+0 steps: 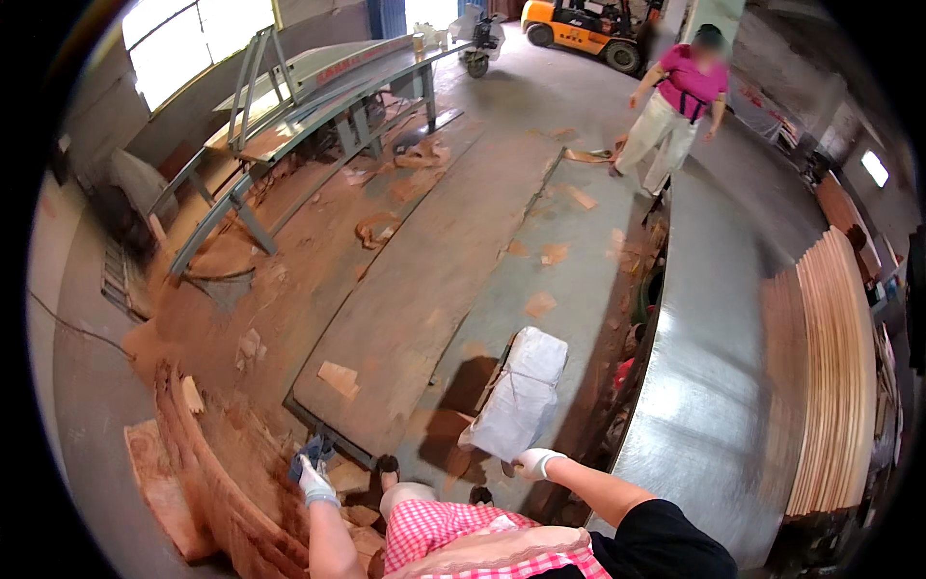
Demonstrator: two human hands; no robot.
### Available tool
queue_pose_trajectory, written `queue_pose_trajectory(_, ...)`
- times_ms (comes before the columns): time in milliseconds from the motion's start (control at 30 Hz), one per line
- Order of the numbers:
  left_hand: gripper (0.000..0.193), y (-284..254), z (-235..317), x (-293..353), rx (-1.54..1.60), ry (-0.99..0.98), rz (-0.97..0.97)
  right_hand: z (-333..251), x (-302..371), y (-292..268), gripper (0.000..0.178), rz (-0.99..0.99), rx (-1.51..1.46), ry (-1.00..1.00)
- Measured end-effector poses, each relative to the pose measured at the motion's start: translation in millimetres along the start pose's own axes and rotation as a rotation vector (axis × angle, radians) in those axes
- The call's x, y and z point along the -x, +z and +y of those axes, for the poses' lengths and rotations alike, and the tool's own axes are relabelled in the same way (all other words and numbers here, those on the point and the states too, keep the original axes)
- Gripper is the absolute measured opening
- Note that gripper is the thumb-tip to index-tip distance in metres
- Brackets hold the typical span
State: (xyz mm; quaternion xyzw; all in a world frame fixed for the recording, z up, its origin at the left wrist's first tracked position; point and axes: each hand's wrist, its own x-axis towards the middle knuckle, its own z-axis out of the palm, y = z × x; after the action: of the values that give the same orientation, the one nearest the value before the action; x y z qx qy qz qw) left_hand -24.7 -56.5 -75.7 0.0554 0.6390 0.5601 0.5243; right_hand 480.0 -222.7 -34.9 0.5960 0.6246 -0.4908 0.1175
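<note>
In a white glove, my right hand (536, 463) grips the near end of a long white-wrapped bundle (521, 391) tied round the middle with string. The bundle lies slantwise over the greenish floor, and a dark shadow falls to its left. What is under the wrapping is hidden. My left hand (315, 482), also gloved, is closed on a crumpled blue cloth (311, 454). That cloth hangs by the near corner of a low flat platform (386, 357), above brown scraps.
Curved brown veneer offcuts (207, 473) are heaped at near left. A smooth metal-topped table (704, 386) runs along my right, with a veneer stack (834, 376) on it. A co-worker (680, 96) stands at its far end, before an orange forklift (584, 29). A long metal-framed bench (328, 106) stands far left.
</note>
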Motion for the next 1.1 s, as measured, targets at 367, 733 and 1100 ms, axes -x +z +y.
queue_pose_trajectory(367,0.056,24.0,13.8,41.5,0.07,0.083,-0.013,10.6,10.0,15.5,0.038,0.038,-0.087,-0.032)
queue_pose_trajectory(733,0.039,10.2,9.1,53.0,-0.132,0.159,0.023,4.7,-7.6,0.5,0.035,0.064,0.018,-0.07)
queue_pose_trajectory(1100,0.053,-1.6,0.9,70.3,-0.054,-0.077,0.22,5.1,12.5,8.0,0.039,0.014,0.006,0.023)
